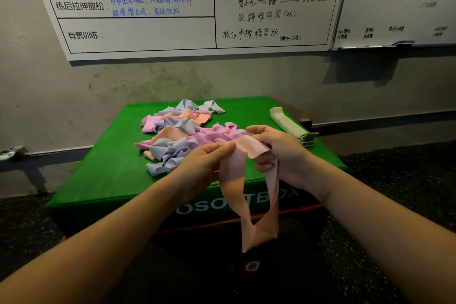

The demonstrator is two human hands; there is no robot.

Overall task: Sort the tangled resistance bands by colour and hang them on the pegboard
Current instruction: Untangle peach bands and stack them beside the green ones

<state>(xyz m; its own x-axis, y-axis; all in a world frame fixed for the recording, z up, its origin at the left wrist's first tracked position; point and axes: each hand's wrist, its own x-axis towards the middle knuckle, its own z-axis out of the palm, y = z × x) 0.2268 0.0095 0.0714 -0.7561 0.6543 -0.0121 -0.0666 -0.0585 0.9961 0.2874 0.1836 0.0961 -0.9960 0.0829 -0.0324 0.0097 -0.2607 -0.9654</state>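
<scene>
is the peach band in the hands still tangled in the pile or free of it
Free. The peach elastic resistance band hangs as a loop from the left hand and right hand, off the green box's front edge, separate from the tangled pile.

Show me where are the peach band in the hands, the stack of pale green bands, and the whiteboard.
peach band [249, 153], head view, flat stretch between the hands
stack of pale green bands [291, 124], head view, top band
whiteboard [148, 34], head view, lower blank cell

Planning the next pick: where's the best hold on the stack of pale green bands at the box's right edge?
Pinch the stack of pale green bands across its narrow width near the middle, coming from above. It lies flat and straight on the green box, apart from the tangled pile, both long sides open.
</scene>
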